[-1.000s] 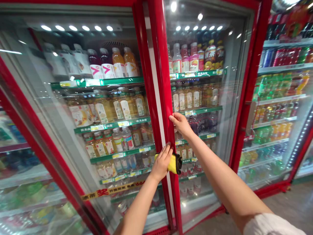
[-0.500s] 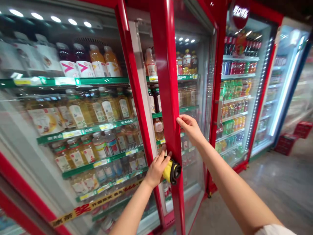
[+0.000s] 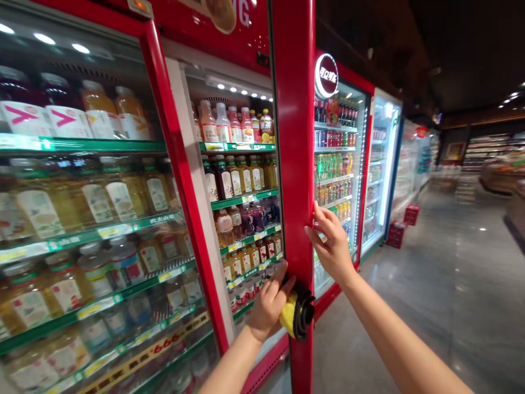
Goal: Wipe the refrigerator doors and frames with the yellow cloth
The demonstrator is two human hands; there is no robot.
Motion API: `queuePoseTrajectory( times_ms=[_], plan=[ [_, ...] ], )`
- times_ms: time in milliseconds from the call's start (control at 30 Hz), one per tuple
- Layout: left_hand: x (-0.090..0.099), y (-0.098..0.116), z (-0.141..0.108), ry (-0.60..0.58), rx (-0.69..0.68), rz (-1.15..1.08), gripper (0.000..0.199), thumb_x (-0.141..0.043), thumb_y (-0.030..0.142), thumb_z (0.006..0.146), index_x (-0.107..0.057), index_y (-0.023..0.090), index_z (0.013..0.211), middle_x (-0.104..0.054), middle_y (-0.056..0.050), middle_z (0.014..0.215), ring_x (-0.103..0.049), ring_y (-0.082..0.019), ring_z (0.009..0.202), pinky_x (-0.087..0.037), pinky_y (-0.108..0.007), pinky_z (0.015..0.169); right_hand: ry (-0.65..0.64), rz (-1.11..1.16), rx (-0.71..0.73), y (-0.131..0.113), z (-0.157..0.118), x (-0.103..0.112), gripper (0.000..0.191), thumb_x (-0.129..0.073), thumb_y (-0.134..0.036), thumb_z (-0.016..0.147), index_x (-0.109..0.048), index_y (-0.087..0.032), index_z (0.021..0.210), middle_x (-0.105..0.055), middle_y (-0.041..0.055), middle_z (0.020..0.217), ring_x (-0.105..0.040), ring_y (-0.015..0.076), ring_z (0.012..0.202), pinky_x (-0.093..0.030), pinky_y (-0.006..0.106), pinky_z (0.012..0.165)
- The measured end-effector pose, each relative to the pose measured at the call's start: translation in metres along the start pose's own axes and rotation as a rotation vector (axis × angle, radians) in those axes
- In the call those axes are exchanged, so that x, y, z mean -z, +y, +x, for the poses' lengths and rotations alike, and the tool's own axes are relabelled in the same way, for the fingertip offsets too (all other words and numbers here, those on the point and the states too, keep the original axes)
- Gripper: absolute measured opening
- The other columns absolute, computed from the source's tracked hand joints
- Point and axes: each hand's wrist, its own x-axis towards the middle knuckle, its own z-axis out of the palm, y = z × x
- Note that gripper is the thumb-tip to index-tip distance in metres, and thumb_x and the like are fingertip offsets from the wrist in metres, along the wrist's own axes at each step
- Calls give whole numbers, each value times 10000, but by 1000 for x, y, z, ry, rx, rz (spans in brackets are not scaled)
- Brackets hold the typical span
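Observation:
My left hand (image 3: 268, 306) is closed on a folded yellow-and-black cloth (image 3: 290, 317), pressing it against the red frame of a fridge door (image 3: 294, 137). Its fingertips rest on the door frame. Higher up, my right hand (image 3: 331, 243) grips the right edge of the same door between thumb and fingers. The door stands swung open, seen nearly edge-on. Behind it, to the left, the open fridge shows shelves of bottled drinks (image 3: 246, 180).
A second red-framed glass door (image 3: 176, 164) covers more bottles (image 3: 36, 202) on the left. Further fridges, one with a round lit sign (image 3: 327, 75), line up at the right. Red boxes (image 3: 396, 234) sit on the shiny grey floor (image 3: 443, 284).
The door has swung wider open, uncovering more of the bottle shelves. Both hands have stayed with it. My view has turned right, bringing the aisle into sight.

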Motion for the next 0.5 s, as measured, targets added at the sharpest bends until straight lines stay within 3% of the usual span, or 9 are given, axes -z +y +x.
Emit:
queuePoseTrajectory(
  times_ms=[67, 167, 333, 433, 500],
  plan=[
    [-5, 16, 14, 6, 34, -51, 507, -417, 151, 986, -471, 179, 1489, -503, -182, 1537, -546, -249, 1373, -539, -388, 1055, 15, -93, 69, -3, -7, 20, 522, -599, -294, 945, -549, -388, 1456, -576, 77, 1399, -554, 255, 1289, -516, 433, 1044],
    [-8, 36, 38, 56, 108, -137, 434, -438, 180, 980, -555, 194, 1398, -610, -159, 1432, -595, -237, 1312, -529, -396, 1066, -27, -114, 52, -8, -24, 49, 494, -572, -287, 970, -554, -377, 1455, -507, 63, 1535, -465, 268, 1429, -403, 484, 1181],
    [-6, 70, 93, 235, 296, -350, 409, -580, 244, 907, -569, 214, 1315, -693, -98, 1212, -657, -228, 1141, -539, -393, 1019, -44, -44, -39, -23, -66, 83, 354, -551, -361, 993, -676, -370, 1324, -555, 52, 1508, -504, 284, 1410, -406, 521, 1181],
    [-6, 95, 127, 333, 309, -468, 470, -637, 256, 837, -528, 217, 1292, -645, -90, 1177, -635, -244, 1106, -538, -403, 984, 2, -29, 18, -27, -85, 87, 510, -655, -403, 929, -578, -371, 1431, -623, 72, 1431, -554, 305, 1360, -440, 524, 1156],
    [-7, 110, 146, 333, 271, -539, 441, -613, 228, 821, -517, 231, 1252, -611, -80, 1153, -618, -242, 1081, -536, -401, 966, 35, -25, 39, -29, -87, 85, 608, -706, -424, 886, -541, -343, 1465, -646, 91, 1393, -566, 322, 1341, -466, 522, 1133]
  ],
)
